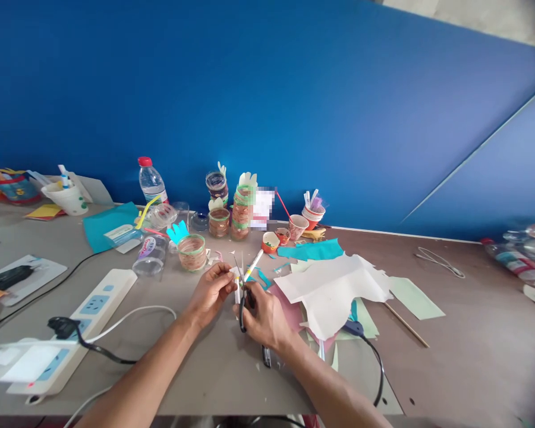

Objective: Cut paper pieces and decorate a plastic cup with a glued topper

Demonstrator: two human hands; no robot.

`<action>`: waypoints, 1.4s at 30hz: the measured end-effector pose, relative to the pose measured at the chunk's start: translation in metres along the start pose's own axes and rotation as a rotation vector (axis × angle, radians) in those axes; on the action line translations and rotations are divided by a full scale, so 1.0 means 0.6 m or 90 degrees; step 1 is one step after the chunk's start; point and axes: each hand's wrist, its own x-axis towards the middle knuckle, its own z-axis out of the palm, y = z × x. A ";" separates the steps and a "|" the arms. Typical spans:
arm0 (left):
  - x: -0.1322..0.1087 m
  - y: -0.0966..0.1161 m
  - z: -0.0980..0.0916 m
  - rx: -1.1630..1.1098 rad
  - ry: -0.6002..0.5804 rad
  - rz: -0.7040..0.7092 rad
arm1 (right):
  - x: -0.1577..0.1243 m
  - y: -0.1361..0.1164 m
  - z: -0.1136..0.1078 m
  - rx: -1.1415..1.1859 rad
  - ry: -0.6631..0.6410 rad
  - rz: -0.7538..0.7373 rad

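Note:
My right hand (267, 315) is closed around the black handles of a pair of scissors (242, 312), their blades pointing away from me. Just left of the blades, my left hand (211, 292) pinches a small whitish piece of paper (236, 271), partly hidden by the fingers. A white stick with a yellow band (254, 265) lies beyond the blades, and another white strip shows between the hands. Blue paper scraps (264, 278) are scattered close by. A cord-wrapped jar with a blue paper crown (192, 252) stands beyond my left hand.
White, green and pink paper sheets (334, 285) pile up at right, with a cutter knife (266, 356) near my right wrist. A power strip (93, 315) with cables lies left. Wrapped jars (242, 214), bottles (151, 181) and paper cups (298, 226) line the blue wall.

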 end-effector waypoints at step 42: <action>0.000 -0.002 -0.002 0.053 -0.031 0.027 | -0.005 0.006 0.003 0.074 -0.036 0.030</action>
